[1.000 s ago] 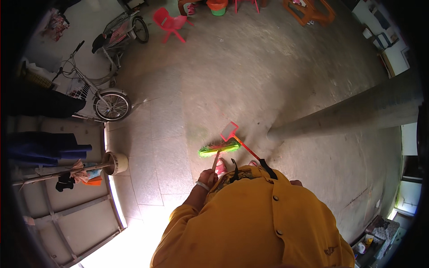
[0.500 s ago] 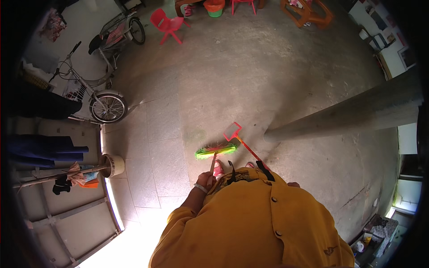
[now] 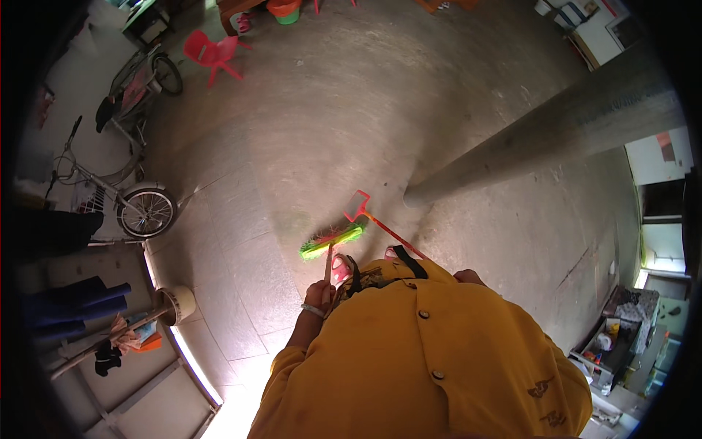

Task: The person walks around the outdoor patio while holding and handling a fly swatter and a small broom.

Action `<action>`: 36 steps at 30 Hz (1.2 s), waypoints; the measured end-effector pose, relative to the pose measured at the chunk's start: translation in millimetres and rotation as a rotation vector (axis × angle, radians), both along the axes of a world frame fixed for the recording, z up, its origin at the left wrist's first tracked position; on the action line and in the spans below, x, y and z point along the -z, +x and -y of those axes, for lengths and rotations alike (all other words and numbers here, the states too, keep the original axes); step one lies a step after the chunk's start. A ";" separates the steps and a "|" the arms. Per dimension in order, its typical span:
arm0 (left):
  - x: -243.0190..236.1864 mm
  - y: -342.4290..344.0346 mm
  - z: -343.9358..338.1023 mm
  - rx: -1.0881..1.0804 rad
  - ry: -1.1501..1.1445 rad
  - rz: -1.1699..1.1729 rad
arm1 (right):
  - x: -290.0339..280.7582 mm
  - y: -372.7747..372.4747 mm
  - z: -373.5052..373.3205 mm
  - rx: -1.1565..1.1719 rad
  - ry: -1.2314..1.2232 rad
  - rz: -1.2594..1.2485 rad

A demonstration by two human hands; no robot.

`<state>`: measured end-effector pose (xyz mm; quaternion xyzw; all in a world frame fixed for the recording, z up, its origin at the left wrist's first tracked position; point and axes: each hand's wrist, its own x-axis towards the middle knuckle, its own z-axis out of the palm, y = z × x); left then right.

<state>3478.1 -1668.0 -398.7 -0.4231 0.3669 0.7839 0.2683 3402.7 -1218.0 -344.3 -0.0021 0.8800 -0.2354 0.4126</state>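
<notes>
My left hand (image 3: 319, 294), with a pale bracelet at the wrist, is closed around the thin handle of a broom (image 3: 331, 242). The broom's green and yellow head, with red bristles, rests on the floor just ahead of my feet. Beyond it lies a red long-handled tool (image 3: 357, 205) with a small rectangular frame and a greyish middle. Its red handle slants back toward my right side and passes out of sight behind my yellow shirt. Of my right hand (image 3: 469, 276) only a small part shows past the shirt; its fingers are hidden, in line with that handle.
A thick grey pillar (image 3: 512, 143) stands ahead to the right. Along the left are a parked tricycle (image 3: 139, 197), a pale bucket (image 3: 176, 305) and hanging clothes (image 3: 77, 304). A red chair (image 3: 212, 55) stands far left, near a green-and-orange bin (image 3: 286, 10). Cluttered shelves (image 3: 621, 329) line the right.
My view has turned, so the tricycle, chair and pillar sit farther left in the picture. The broom and the red tool keep nearly the same place relative to each other.
</notes>
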 end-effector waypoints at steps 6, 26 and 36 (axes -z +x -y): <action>-33.7 -7.3 -5.8 0.345 -0.374 -0.263 | -16.6 0.4 11.4 -0.006 0.014 -0.002; -24.8 -7.5 -8.2 0.086 -0.079 -0.019 | -33.4 10.3 20.1 0.087 -0.002 0.033; -38.1 -13.5 -20.6 0.085 -0.192 0.033 | -34.9 10.2 17.8 0.046 0.004 0.051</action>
